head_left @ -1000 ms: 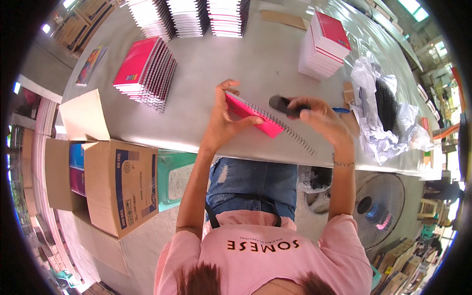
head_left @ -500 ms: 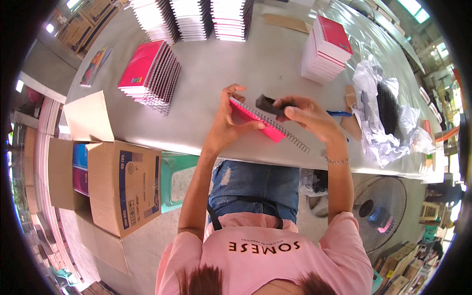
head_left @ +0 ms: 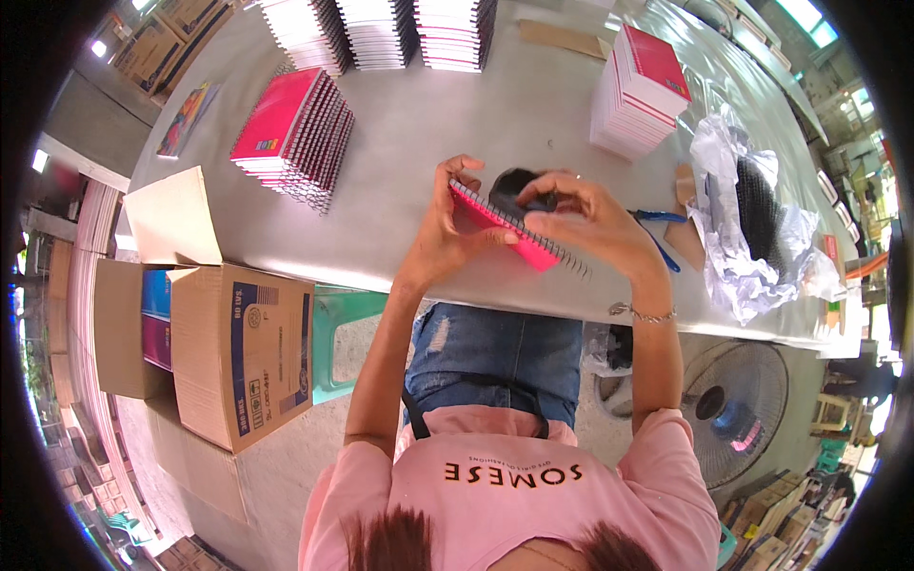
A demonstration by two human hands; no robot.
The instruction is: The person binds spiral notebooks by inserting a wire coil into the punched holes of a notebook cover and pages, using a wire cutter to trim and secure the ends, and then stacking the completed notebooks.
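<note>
My left hand grips a small pink notebook by its cover, thumb on the near side and fingers behind. A dark wire coil runs along the notebook's upper edge, and its loose end sticks out past the right corner. In my right hand is a curved black piece, perhaps rubber, held at the coil; the fingers partly hide it. Blue-handled pliers lie on the table beside my right wrist.
A stack of red spiral notebooks stands at left, another red-topped stack at right. White-edged stacks line the back. Crumpled wrapping holds black coils. An open carton sits left, a fan right.
My right hand has brought the black piece down against the coil. Less of the coil's loose end now sticks out beyond the notebook. My left hand keeps its grip.
</note>
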